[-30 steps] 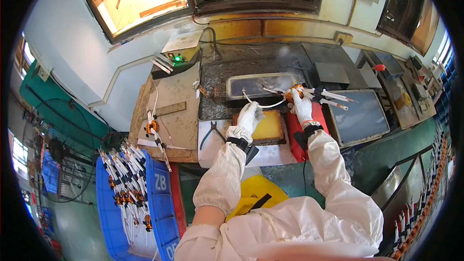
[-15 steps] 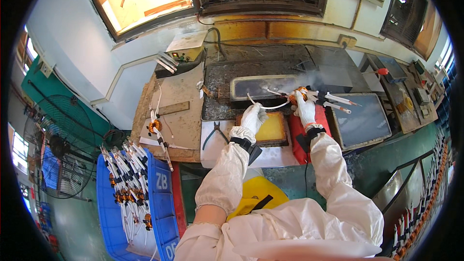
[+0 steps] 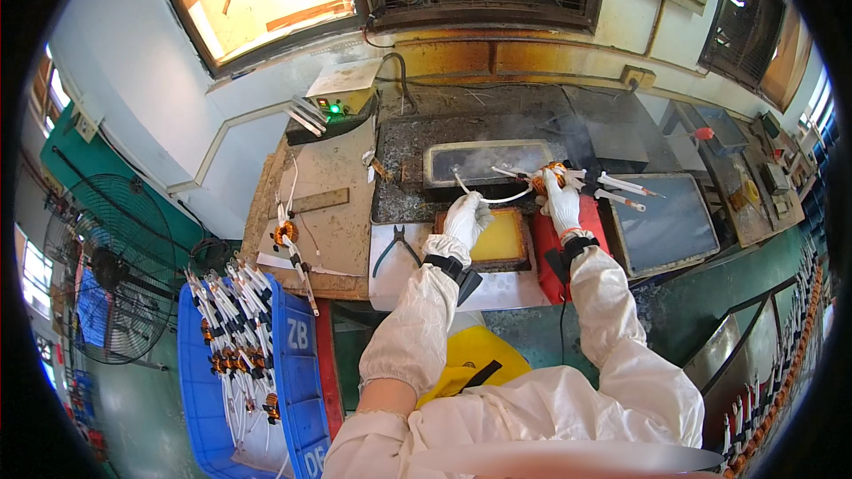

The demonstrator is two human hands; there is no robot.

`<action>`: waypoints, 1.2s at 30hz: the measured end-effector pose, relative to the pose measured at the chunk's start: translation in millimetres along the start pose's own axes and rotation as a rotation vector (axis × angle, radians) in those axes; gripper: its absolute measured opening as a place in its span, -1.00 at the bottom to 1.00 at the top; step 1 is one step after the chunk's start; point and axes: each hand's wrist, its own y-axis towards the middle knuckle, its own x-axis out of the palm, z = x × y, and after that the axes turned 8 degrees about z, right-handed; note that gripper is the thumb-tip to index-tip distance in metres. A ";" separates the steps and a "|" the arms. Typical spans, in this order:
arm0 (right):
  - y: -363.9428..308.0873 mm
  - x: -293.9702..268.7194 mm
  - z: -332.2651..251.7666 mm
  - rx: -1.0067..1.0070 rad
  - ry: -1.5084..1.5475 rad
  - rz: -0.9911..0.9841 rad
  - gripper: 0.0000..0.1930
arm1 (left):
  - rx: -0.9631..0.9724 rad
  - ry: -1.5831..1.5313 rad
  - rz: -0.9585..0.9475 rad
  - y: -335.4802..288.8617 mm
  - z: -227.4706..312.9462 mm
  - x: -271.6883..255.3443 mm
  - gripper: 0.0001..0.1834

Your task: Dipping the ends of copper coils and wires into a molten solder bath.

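My right hand (image 3: 561, 204), in a white glove, is closed around a copper-wound ring coil (image 3: 554, 174) with several white-sleeved leads pointing right. In my gloved left hand (image 3: 465, 217) a white-sleeved lead (image 3: 515, 199) curves over from the coil, pinched between the fingers. The lead's tip stands at the near edge of a rectangular metal pot (image 3: 430, 168) with a silvery surface. Whether the tip touches that surface, I cannot tell. Pale smoke drifts over the pot. Just below my hands are a tray of yellow material (image 3: 499, 236) and a red block (image 3: 581, 217).
Pliers (image 3: 397, 248) lie left of my left hand. Another coil (image 3: 285, 233) rests on the board at left. A blue crate (image 3: 302, 372) holds many coils. At right sits a tray of grey liquid (image 3: 666, 223). A control box (image 3: 342, 93) stands at the back.
Smoke has shifted from above the coil to over the pot. A green light now glows on the control box. Both hands keep nearly the same place and grip.
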 end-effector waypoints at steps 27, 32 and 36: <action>2.3 -0.4 -2.5 0.090 0.037 -0.015 -0.54 | 0.003 0.026 -0.014 -1.6 3.4 -1.1 -0.89; -3.2 -2.7 -12.4 0.030 -0.043 -0.033 -0.59 | -0.013 0.024 -0.013 -3.2 4.6 -0.4 -0.89; -5.3 -3.0 -14.0 -0.035 -0.057 -0.009 -0.59 | -0.016 0.037 0.007 -5.0 4.4 2.6 -0.89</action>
